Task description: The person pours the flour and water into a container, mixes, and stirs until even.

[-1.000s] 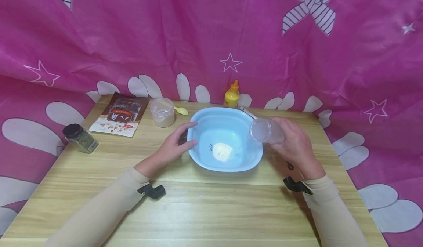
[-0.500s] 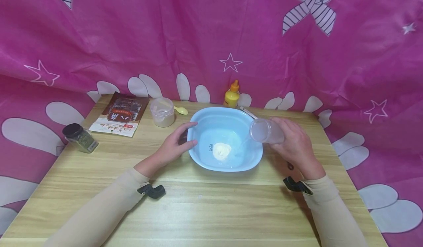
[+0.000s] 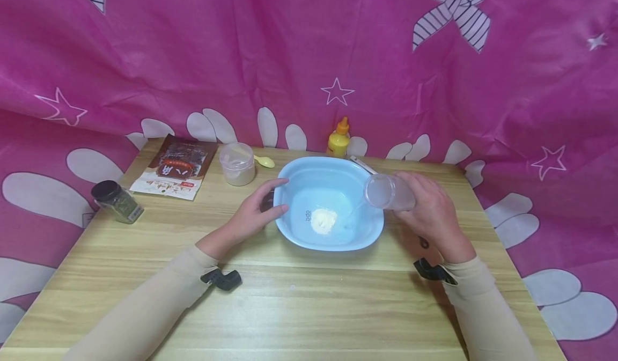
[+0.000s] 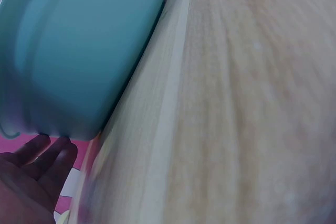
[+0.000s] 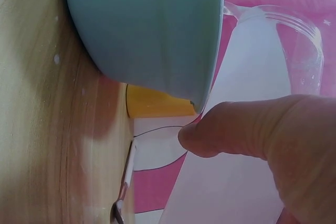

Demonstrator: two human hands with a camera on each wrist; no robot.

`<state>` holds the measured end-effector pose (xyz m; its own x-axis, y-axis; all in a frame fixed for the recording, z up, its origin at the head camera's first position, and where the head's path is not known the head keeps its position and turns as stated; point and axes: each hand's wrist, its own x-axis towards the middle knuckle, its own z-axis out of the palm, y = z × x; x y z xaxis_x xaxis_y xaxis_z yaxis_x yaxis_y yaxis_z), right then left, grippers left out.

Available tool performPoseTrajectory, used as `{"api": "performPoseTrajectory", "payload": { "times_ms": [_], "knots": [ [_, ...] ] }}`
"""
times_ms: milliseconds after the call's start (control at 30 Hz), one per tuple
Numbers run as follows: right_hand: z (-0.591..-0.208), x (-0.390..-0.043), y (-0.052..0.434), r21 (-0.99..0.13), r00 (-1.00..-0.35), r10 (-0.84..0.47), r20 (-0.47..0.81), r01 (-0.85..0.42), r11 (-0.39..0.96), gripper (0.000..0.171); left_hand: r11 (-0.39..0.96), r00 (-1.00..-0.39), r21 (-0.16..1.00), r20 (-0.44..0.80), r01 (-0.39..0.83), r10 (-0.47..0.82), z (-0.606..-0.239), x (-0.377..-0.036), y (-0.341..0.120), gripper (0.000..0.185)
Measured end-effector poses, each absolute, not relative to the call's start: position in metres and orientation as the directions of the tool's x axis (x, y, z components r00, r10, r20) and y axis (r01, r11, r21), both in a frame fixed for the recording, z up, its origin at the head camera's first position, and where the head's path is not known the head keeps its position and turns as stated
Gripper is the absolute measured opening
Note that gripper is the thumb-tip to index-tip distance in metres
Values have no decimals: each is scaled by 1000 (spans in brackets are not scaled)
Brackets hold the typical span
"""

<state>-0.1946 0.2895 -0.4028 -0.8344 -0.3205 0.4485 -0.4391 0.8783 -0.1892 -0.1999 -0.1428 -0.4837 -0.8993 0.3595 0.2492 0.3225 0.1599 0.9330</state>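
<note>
A light blue plastic basin stands on the table with a small mound of white powder on its floor. My left hand holds its left side, thumb and index fingertip over the rim; in the left wrist view the other fingers touch the outer wall. Over the right rim my right hand grips a clear plastic bottle, tipped with its mouth toward the basin. From that mouth a thin stream of clear liquid runs into the basin. The right wrist view shows my thumb along the bottle.
Behind the basin stand a yellow squeeze bottle and a thin light-coloured tool. To the left are a clear tub, a yellow spoon, a brown-and-white packet and a black-lidded jar. A pink curtain hangs behind the table.
Both hands, the basin and the tilted bottle hold their places. The thin stream keeps running, slightly more visible now, and the powder mound's outline changes a little.
</note>
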Motion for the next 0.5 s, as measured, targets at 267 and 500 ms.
{"api": "performPoseTrajectory", "payload": {
  "times_ms": [267, 500],
  "knots": [
    [-403, -195, 290, -182, -835, -324, 444, -438, 880, 85, 134, -892, 933, 267, 334, 364, -485, -200, -143, 65],
    [-403, -196, 292, -174, -828, -339, 447, -452, 875, 85, 117, -888, 933, 280, 342, 365, -485, -201, -142, 64]
  ]
}}
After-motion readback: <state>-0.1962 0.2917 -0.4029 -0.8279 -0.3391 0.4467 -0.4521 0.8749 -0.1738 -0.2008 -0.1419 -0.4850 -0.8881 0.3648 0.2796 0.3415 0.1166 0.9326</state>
